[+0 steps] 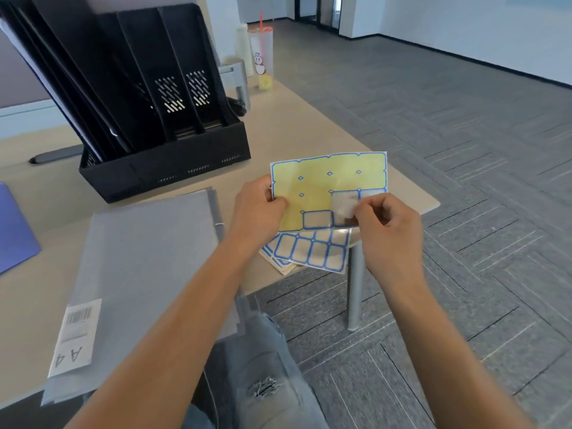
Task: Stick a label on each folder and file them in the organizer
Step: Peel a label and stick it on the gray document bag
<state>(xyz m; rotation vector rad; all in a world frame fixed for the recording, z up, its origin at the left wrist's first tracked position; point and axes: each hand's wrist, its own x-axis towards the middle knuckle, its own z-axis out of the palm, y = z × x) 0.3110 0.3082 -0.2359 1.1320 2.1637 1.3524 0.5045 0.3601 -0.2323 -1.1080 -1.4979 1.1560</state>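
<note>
The left hand (pixel 258 209) pinches the left edge of the yellow label sheet (pixel 325 187), held above the table's (pixel 288 131) corner. The right hand (pixel 387 233) pinches 1 white label (pixel 345 204), half peeled from that sheet, between thumb and fingertips. A gray folder (pixel 148 255) lies flat just left of the hands, with the black organizer (pixel 161 119) behind it.

Blue folder (pixel 15 224) cut by left edge, label (pixel 344 203) blurred (mid-peel), organizer (pixel 148 97) top cropped

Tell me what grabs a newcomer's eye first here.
The yellow label sheet, held up mid-frame: the left hand pinches its edge while the right hand peels a label. Behind stands the black organizer; a grey folder lies on the desk below it.
</note>
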